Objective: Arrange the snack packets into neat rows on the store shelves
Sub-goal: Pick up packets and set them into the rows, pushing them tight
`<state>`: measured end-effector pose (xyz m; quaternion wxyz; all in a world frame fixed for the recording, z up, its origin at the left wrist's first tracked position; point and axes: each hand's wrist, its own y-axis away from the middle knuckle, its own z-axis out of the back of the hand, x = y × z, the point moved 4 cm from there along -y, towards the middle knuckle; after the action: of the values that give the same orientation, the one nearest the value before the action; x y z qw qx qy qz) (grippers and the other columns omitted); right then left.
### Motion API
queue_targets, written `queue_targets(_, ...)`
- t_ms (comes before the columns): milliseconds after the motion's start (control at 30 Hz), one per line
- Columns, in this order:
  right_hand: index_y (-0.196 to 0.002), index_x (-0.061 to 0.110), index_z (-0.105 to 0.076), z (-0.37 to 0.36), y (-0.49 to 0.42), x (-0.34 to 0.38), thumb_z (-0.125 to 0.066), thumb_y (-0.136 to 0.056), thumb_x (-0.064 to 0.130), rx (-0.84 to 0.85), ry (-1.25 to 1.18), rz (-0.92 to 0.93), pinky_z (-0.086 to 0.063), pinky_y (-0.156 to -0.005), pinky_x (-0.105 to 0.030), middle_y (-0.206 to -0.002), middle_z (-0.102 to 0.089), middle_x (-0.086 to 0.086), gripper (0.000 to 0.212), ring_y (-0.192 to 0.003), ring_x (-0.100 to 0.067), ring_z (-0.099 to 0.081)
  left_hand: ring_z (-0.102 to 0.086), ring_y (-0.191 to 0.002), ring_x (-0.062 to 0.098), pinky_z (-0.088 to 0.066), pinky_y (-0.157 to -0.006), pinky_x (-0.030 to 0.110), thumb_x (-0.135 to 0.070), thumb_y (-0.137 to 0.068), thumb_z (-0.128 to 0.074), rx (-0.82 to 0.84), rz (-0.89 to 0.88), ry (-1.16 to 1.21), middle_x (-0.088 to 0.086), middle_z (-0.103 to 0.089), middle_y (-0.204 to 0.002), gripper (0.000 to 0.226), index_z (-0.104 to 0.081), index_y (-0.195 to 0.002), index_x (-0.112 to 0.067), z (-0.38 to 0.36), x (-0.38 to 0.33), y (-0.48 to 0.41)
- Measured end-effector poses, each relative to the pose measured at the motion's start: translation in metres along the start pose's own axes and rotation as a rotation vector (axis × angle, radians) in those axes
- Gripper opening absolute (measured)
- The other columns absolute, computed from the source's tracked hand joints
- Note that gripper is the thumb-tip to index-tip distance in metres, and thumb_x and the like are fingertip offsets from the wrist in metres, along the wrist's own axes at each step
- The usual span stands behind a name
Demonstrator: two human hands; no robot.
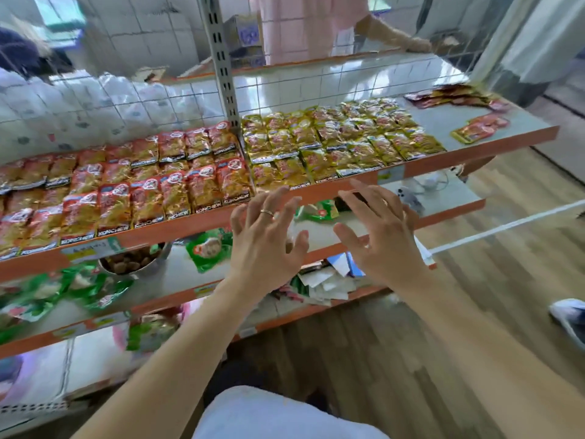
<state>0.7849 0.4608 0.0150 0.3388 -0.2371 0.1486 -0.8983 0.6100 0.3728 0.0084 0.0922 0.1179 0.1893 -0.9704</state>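
Red snack packets point(133, 191) lie in overlapping rows on the left half of the top shelf point(474, 144). Yellow snack packets point(332, 144) fill rows on its right half. A few loose packets point(474, 129) and a small heap point(456, 95) lie at the shelf's far right end. My left hand point(266, 242), with a ring on it, hovers in front of the shelf's orange edge with fingers spread and empty. My right hand point(376, 232) is beside it, also spread, holding nothing.
Green packets point(205, 248) and a metal bowl of brown pieces point(129, 263) sit on the shelf below. More green packets point(63, 293) and papers point(329, 280) lie lower down. A person in pink point(304, 23) stands behind the wire mesh back. A shoe point(569, 315) is on the wooden floor.
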Motion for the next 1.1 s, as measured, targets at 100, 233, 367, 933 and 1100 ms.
queue_targets(100,-0.141,0.027,-0.054,0.011,0.008,-0.019,-0.039,-0.093,0.06,-0.025,-0.024,-0.051,-0.031,-0.11,-0.059,-0.153,-0.045,0.004,0.06,-0.141,-0.023,-0.035,-0.032,-0.14,0.025,-0.025,-0.11,0.053,-0.054,-0.09,-0.037,0.012,-0.026,0.01,0.0,-0.041,-0.153,0.059,-0.053,-0.139,-0.025,-0.006,-0.019,-0.009)
queue_targets(233,-0.144,0.027,-0.051,0.02,0.016,-0.038,-0.04,-0.093,0.058,-0.05,-0.027,-0.084,-0.032,-0.111,-0.058,-0.15,-0.048,0.003,0.06,-0.14,-0.025,-0.036,-0.031,-0.141,0.024,-0.026,-0.111,0.055,-0.055,-0.09,-0.039,0.007,-0.054,0.021,-0.001,-0.04,-0.154,0.059,-0.052,-0.14,-0.026,-0.016,-0.037,-0.019)
queue_targets(367,-0.144,0.031,-0.049,0.027,0.017,-0.062,-0.037,-0.093,0.06,-0.035,0.046,-0.141,-0.027,-0.109,-0.053,-0.152,-0.045,0.008,0.06,-0.141,-0.023,-0.035,-0.031,-0.14,0.024,-0.025,-0.11,0.053,-0.054,-0.091,-0.041,0.002,-0.081,0.05,-0.001,-0.04,-0.153,0.058,-0.052,-0.139,-0.024,-0.029,-0.054,-0.035)
queue_targets(933,-0.143,0.03,-0.05,0.018,-0.083,-0.205,-0.042,-0.092,0.058,0.0,0.086,-0.165,-0.025,-0.108,-0.057,-0.15,-0.048,0.006,0.058,-0.141,-0.021,-0.033,-0.03,-0.141,0.026,-0.025,-0.109,0.056,-0.052,-0.089,-0.042,0.027,-0.088,0.152,-0.001,-0.039,-0.154,0.057,-0.051,-0.139,-0.026,-0.125,-0.12,-0.183)
queue_targets(1100,-0.146,0.033,-0.046,0.031,-0.123,-0.251,-0.039,-0.094,0.06,0.029,0.107,-0.175,-0.02,-0.11,-0.051,-0.154,-0.042,0.009,0.059,-0.142,-0.017,-0.028,-0.032,-0.14,0.027,-0.027,-0.108,0.057,-0.054,-0.09,-0.041,0.064,-0.109,0.176,-0.001,-0.038,-0.155,0.058,-0.05,-0.141,-0.027,-0.15,-0.154,-0.241)
